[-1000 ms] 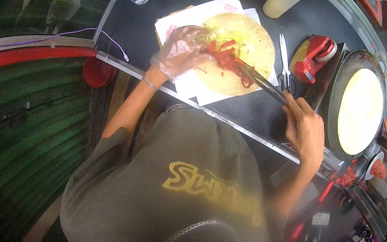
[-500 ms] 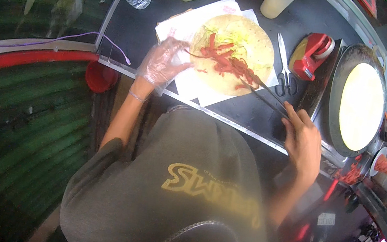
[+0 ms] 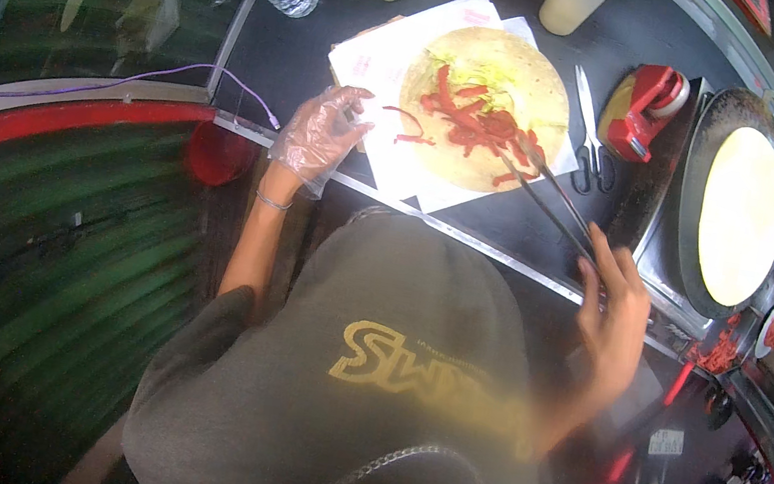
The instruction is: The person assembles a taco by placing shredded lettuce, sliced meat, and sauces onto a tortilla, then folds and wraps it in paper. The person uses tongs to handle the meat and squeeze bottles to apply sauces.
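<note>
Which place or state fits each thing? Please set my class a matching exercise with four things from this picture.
Things:
1. Tongs
2. Scissors
3. Pan
4. Glove

Places and states:
A. lying between the flatbread and the red dispenser
B. worn on the left hand
C. held in the right hand
D. dark, with a pale yellow round on it

Right pairs: 1-C, 2-A, 3-D, 4-B

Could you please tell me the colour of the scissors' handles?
The handles are black, clearest in the head view.
</note>
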### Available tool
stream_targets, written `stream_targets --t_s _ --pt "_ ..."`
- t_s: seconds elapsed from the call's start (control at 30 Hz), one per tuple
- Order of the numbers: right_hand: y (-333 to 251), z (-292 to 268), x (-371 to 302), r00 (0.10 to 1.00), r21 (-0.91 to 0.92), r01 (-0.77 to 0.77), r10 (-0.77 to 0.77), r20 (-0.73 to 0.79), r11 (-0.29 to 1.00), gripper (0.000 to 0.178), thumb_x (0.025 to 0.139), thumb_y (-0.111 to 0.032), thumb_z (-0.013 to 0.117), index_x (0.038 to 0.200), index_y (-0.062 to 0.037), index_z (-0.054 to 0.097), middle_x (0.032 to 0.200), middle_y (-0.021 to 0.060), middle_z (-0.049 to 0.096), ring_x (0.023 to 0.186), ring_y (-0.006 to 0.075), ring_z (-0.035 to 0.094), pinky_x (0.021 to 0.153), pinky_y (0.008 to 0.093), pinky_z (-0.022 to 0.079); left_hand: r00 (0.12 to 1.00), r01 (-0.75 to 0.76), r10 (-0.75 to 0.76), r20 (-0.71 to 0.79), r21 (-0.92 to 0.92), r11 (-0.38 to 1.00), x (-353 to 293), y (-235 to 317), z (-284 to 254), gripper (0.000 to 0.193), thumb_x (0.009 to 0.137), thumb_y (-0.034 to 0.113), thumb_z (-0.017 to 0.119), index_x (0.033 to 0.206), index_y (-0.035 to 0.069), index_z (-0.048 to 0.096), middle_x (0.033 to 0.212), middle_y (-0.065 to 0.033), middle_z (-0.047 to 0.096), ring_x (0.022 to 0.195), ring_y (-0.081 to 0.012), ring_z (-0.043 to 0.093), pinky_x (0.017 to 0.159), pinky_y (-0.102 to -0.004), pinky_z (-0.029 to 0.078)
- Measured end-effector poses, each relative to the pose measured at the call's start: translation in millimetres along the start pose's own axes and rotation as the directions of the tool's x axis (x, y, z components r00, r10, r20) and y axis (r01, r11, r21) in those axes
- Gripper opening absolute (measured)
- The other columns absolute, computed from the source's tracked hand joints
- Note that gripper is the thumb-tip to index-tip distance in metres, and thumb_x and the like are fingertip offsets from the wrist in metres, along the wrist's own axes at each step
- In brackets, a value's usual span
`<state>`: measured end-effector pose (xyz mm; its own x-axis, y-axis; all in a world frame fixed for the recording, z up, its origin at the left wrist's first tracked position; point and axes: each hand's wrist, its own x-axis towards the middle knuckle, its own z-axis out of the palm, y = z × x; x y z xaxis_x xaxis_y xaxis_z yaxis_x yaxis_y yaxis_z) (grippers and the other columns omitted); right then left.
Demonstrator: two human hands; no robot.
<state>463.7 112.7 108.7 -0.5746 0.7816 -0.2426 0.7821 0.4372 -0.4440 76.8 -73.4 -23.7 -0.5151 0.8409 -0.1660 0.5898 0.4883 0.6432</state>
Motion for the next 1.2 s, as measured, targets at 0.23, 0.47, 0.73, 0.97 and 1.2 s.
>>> stream_targets --t_s 0.23,0.47,0.73,0.97,1.2 --pt "35 32 -2 0.986 0.052 0.143 -0.137 -0.094 0.988 0.043 0.103 -0.003 0.075 0.145 -0.0073 0.077 0.094 0.0226 0.063 0.077 0.0434 0.066 0.073 0.053 0.051 0.991 -0.104 0.098 0.093 0.059 0.993 17 -7 14 0.039 0.107 0.035 0.076 0.136 0.01 0.079 0.119 -0.0178 0.08 0.117 -0.0366 0.076 0.105 -0.0483 0.059" --pt "-11 63 19 0.959 0.193 0.281 -0.281 -0.03 0.94 0.045 0.103 -0.008 0.077 0.148 -0.0117 0.075 0.1 0.0213 0.068 0.085 0.0447 0.072 0.077 0.0544 0.055 0.997 -0.07 0.07 0.018 -0.007 0.997 29 -2 10 0.024 0.103 0.026 0.083 0.11 0.003 0.082 0.11 -0.012 0.083 0.101 -0.0281 0.081 0.093 -0.0402 0.062" --pt "-1 74 5 0.959 0.261 0.23 -0.172 -0.226 0.938 0.044 0.103 -0.008 0.078 0.147 -0.0103 0.074 0.1 0.022 0.068 0.084 0.0455 0.072 0.076 0.0537 0.056 0.941 -0.326 0.33 -0.078 0.06 0.943 33 18 47 0.028 0.099 0.025 0.09 0.12 0.007 0.084 0.115 -0.0141 0.083 0.103 -0.0236 0.081 0.092 -0.0396 0.064" --pt "121 -41 -76 0.388 0.2 -0.128 0.235 -0.891 0.971 0.043 0.108 -0.002 0.071 0.15 -0.0002 0.073 0.13 0.0251 0.08 0.114 0.0337 0.079 0.102 0.0413 0.058 0.948 -0.313 0.316 -0.036 -0.285 0.906 41 41 97 0.04 0.103 0.029 0.085 0.135 0.008 0.078 0.133 -0.0152 0.078 0.124 -0.031 0.074 0.11 -0.0447 0.06" --pt "300 -87 -99 0.405 0.451 -0.378 0.583 -0.704 0.808 0.042 0.11 -0.021 0.07 0.145 0.0004 0.076 0.118 0.0357 0.08 0.11 0.0433 0.083 0.098 0.0493 0.062 0.92 -0.348 0.364 -0.148 0.122 0.929 36 54 85 0.028 0.105 0.022 0.082 0.121 -0.001 0.079 0.117 -0.0169 0.074 0.111 -0.0338 0.072 0.103 -0.0456 0.057"
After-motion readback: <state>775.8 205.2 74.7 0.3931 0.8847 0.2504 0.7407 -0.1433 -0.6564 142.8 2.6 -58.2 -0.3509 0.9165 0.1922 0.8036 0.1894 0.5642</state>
